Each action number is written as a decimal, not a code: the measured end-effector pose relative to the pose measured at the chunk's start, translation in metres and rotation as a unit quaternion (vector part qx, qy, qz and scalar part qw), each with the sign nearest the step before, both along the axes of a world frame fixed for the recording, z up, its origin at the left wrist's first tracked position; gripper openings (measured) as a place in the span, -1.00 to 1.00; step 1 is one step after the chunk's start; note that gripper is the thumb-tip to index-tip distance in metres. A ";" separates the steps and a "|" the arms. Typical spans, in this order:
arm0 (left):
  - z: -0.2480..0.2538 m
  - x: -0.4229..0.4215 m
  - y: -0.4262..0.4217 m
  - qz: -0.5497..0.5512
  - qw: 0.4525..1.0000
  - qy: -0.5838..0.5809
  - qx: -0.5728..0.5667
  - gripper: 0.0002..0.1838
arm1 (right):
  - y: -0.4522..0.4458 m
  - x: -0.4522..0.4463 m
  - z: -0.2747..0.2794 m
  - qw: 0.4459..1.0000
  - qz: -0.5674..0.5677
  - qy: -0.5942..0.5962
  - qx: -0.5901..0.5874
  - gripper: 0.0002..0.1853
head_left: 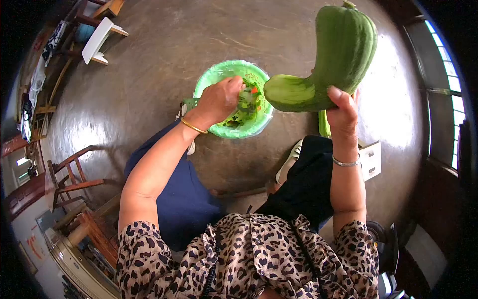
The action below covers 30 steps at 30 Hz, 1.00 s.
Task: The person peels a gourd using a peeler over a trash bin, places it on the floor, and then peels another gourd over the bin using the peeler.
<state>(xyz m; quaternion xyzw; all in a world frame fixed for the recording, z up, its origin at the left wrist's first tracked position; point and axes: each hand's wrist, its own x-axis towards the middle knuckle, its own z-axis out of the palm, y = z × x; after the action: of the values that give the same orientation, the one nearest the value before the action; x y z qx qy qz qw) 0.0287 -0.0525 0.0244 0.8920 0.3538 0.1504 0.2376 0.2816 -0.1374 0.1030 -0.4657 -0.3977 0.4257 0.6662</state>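
My right hand [343, 109] grips a large curved green squash [343, 55], raised up at the right. Its narrow end is peeled to a paler green and points left, toward the basin. My left hand [221, 99], with a gold bangle at the wrist, is closed over a light green basin [206, 79] on the floor. Whatever those fingers hold is hidden from view. Green peelings [244, 107] and a few orange bits lie inside the basin, which has a clear plastic liner.
Another green vegetable [324, 123] lies on the floor beyond my right knee, below the squash. A white box-like object [371, 160] sits right of my right forearm. A wooden chair [74, 177] stands at left, and a small white-topped stool [98, 41] at upper left.
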 end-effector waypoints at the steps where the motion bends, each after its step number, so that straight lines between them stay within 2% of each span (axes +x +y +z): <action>1: -0.006 -0.003 0.001 -0.002 1.000 0.001 0.000 -0.79 | 0.000 0.002 0.001 1.000 0.006 0.000 -0.009 -0.40; 4: -0.020 -0.010 0.002 0.025 0.998 0.049 -0.026 -0.75 | 0.001 0.005 -0.008 0.999 0.002 0.011 -0.052 -0.41; 6: -0.023 -0.012 0.004 0.048 0.975 0.207 -0.060 -0.72 | 0.005 0.001 -0.011 0.994 -0.010 0.056 -0.098 -0.42; 7: -0.019 -0.009 0.006 0.044 0.976 0.207 -0.059 -0.72 | 0.005 -0.002 -0.011 0.994 -0.013 0.057 -0.098 -0.42; 9: -0.010 -0.007 0.012 0.118 0.988 0.094 -0.035 -0.72 | 0.006 -0.008 -0.011 0.987 -0.019 0.080 -0.137 -0.44; 10: 0.000 -0.006 0.014 0.133 0.988 0.027 -0.069 -0.72 | 0.008 -0.009 -0.011 0.987 -0.018 0.081 -0.137 -0.44; 11: 0.010 -0.001 0.013 0.134 0.988 0.026 -0.068 -0.72 | 0.009 -0.010 -0.012 0.985 -0.009 0.101 -0.140 -0.45; 13: 0.032 0.014 0.007 0.128 0.976 -0.137 -0.106 -0.74 | 0.013 -0.013 -0.014 0.979 0.011 0.143 -0.147 -0.47; 14: 0.042 0.022 0.000 0.131 0.972 -0.141 -0.134 -0.77 | 0.014 -0.017 -0.016 0.979 0.014 0.143 -0.146 -0.47; 15: 0.045 0.030 -0.006 0.108 0.967 -0.192 -0.127 -0.78 | 0.015 -0.023 -0.018 0.984 0.013 0.122 -0.132 -0.49; 17: 0.053 0.044 -0.015 0.095 0.972 -0.203 -0.076 -0.79 | 0.017 -0.032 -0.020 0.988 0.018 0.100 -0.119 -0.52; 20: 0.066 0.050 -0.016 0.097 0.976 -0.192 -0.025 -0.82 | 0.020 -0.035 -0.021 0.982 0.004 0.152 -0.111 -0.56; 24: 0.065 0.051 -0.018 0.089 0.986 -0.142 0.000 -0.86 | 0.020 -0.034 -0.031 0.976 -0.039 0.191 -0.101 -0.56; 28: 0.047 0.039 -0.013 0.062 0.987 -0.151 0.014 -0.88 | 0.016 -0.017 -0.026 0.966 -0.040 0.237 -0.100 -0.51; 30: 0.044 0.033 -0.013 0.055 0.989 -0.140 0.006 -0.88 | 0.012 -0.013 -0.020 0.971 -0.033 0.222 -0.081 -0.51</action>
<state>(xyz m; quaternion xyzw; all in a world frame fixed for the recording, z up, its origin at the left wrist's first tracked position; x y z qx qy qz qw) 0.0617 -0.0653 0.0687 0.8424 0.3650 0.2891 0.2711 0.2686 -0.1252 0.0833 -0.4242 -0.1884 0.5274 0.7116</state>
